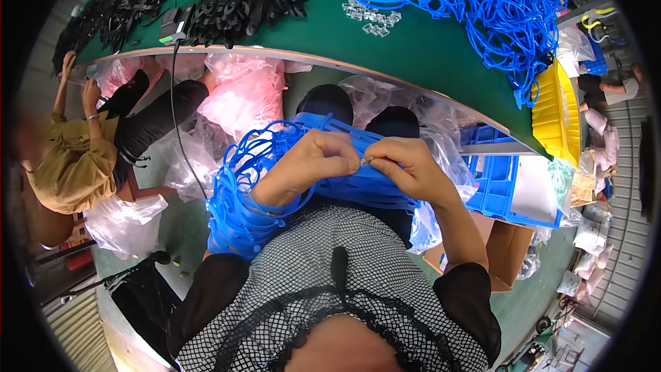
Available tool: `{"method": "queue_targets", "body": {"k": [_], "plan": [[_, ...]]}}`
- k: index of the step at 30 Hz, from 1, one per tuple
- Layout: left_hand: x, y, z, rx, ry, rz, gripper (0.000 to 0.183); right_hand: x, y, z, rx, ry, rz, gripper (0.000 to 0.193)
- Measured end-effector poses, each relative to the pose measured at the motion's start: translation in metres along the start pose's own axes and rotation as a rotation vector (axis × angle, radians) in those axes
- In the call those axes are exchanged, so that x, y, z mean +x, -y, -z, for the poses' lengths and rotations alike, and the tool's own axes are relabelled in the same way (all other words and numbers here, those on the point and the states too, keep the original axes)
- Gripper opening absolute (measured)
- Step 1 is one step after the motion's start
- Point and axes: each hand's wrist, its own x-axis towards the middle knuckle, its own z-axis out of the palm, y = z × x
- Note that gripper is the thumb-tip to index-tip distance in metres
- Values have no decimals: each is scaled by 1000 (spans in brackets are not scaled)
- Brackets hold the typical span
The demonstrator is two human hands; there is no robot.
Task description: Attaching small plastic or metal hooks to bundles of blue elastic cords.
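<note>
My left hand (318,160) and my right hand (407,167) meet above my lap, fingertips almost touching. Thumb and forefinger of each are pinched around a small clear plastic piece (364,162); its exact shape is hidden by the fingers. A thick bundle of blue plastic straps (237,217) hangs looped around my left forearm and spreads over my lap beneath both hands. Whether a strap end is also in the pinch, I cannot tell. Similar clear plastic pieces (372,16) lie in a small pile on the green table (413,62) ahead.
A heap of blue straps (482,7) covers the table's right, beside a yellow bin (556,114). Black straps (241,3) lie at left. Below stand a pink bag (244,96), a blue crate (492,186) and a cardboard box (509,255). A co-worker (79,158) sits at left.
</note>
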Motion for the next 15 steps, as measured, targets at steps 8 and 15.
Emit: {"method": "queue_targets", "body": {"k": [8,15], "plan": [[0,12,3,-185,30,69,13,3,7,-1,-100,0,70,11],[2,20,-1,-338,-8,71,10,6,10,-1,-152,2,110,10]]}}
